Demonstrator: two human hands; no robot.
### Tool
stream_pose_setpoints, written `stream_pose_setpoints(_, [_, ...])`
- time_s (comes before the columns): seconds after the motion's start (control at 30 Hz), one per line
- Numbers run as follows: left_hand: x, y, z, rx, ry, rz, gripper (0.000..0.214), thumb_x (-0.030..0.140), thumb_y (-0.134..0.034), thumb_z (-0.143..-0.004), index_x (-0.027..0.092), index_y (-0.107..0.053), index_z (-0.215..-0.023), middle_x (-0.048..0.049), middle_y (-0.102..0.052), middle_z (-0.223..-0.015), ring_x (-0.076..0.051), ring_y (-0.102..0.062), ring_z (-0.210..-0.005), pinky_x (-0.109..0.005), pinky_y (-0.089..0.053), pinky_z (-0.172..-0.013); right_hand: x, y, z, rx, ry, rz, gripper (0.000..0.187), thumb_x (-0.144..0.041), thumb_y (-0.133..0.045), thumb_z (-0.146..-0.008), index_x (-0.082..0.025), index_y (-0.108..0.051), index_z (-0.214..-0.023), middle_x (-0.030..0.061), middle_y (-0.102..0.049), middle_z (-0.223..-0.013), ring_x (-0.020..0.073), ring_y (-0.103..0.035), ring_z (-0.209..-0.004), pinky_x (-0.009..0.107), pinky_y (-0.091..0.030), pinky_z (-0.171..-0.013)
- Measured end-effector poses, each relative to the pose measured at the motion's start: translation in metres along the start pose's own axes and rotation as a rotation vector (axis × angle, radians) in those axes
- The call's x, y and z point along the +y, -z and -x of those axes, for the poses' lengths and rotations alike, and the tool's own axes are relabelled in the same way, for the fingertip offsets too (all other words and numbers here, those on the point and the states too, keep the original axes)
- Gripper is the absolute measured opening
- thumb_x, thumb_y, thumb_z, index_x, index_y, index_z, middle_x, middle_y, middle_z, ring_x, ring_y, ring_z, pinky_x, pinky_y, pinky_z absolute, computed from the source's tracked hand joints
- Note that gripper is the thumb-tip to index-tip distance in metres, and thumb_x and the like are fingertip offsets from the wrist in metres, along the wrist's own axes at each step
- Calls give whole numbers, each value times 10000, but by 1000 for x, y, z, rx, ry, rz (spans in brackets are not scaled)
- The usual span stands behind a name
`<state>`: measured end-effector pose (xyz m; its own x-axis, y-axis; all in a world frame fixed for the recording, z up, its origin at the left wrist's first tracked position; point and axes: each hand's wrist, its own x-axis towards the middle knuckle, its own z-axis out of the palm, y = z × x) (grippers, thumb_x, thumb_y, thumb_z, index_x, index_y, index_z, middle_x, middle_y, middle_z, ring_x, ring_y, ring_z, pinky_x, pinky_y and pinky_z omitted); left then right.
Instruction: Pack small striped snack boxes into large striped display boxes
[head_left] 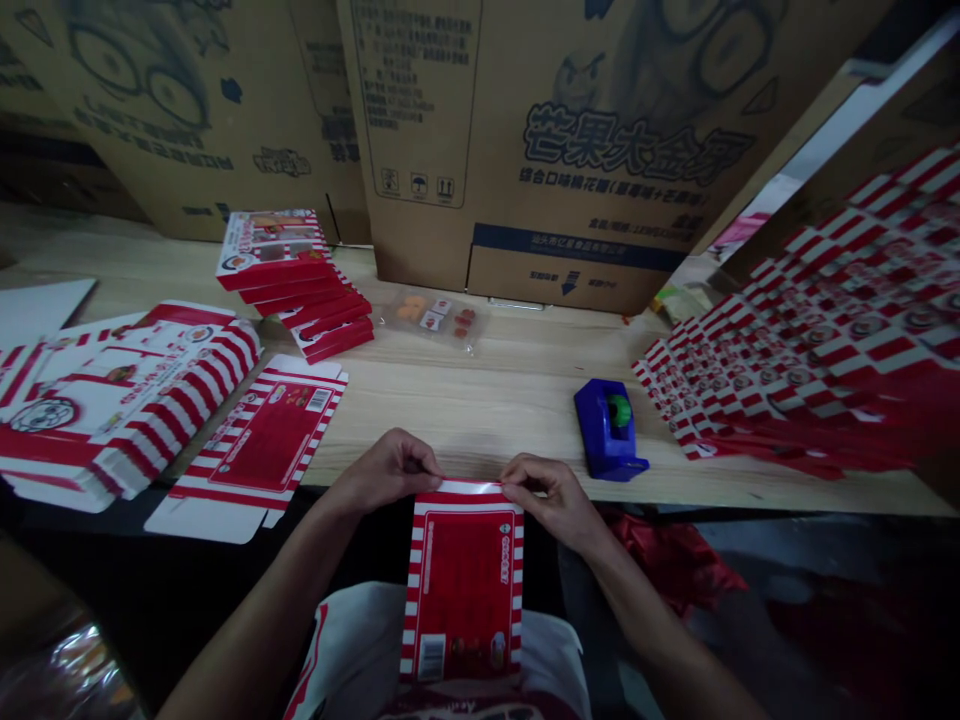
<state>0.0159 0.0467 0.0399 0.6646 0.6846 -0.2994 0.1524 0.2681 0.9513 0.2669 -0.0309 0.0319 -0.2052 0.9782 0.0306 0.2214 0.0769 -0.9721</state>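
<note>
One red-striped box [465,580], one tape dispenser [606,430], one clear packet [435,318], perhaps six stacked boxes [289,275], two piles of blanks [112,400]

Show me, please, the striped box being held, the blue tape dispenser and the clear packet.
striped box [465,580]: head view, middle of its red panel.
blue tape dispenser [600,442]: head view, its blue body.
clear packet [435,318]: head view, its middle.

Big carton [600,230] facing me reads 芒果大金牙, w/ 综合口味棉花糖 below; rest of print too blurry. Handling symbols [416,185] on its left panel. Red striped box [463,570] I'm holding: barcode [430,657], digits unreadable.
</note>
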Motion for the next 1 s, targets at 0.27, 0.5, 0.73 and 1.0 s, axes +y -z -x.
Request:
stream_pose_setpoints(0.27, [-17,-14,22,94,-292,-231,146,302,-681,-823,162,-719,-828,-83,-710,-939,-180,-650,-868,-272,-491,-770,7,-9,13,122,108,34,75,-241,-701,-812,-188,-679,-762,51,-691,-850,171,-644,-797,277,-480,-726])
stream_pose_setpoints(0.5, [-49,-36,25,351,-337,-147,135,297,-639,-842,173,-674,-803,-86,-712,-919,-210,-665,-885,-305,-505,-791,13,-34,29,316,133,103,93,-183,-626,-852,-214,-698,-901,61,-710,-962,184,-663,-917,310,-514,-828])
stream_pose_setpoints(0.73, [-70,-39,18,609,-232,36,219,356,-780,-694,188,-649,-746,-35,-694,-845,-193,-649,-838,-267,-510,-756,34,52,48,1089,73,381,181,-309,-655,-820,-196,-672,-960,84,-601,-1056,179,-576,-856,292,-475,-669])
stream_pose_setpoints(1.0, [-64,-52,14,603,-95,155,390,505,-828,-566,198,-732,-787,-69,-726,-997,-298,-642,-1050,-335,-550,-870,65,102,38,1082,-176,125,209,-371,-742,-605,-166,-710,-631,16,-577,-696,152,-505,-639,291,-399,-613])
